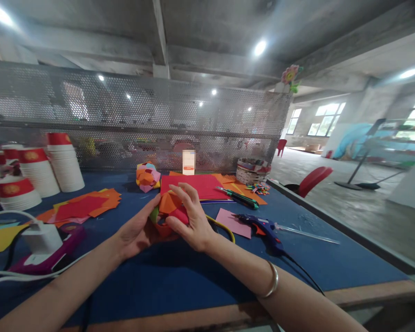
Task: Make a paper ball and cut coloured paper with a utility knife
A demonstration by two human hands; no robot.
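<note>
Over blue table [124,295]: left hand [136,233], right hand [198,228] angled inward, fingers [191,193] holding paper ball [169,203].

We find no wording, brand or number legible from here. Nearest to readable: gold round emblems on the red bands of the paper cups, clear on the low front stack [15,192], the stack behind it [38,171] and the tall stack [65,166]; we cannot make out any lettering in them. On the upright lit screen [188,161] at the back of the table we note an orange bar low down, the rest pixelated past reading. We also log a pale patch on the purple power strip [67,246], label or not we cannot tell.
</note>
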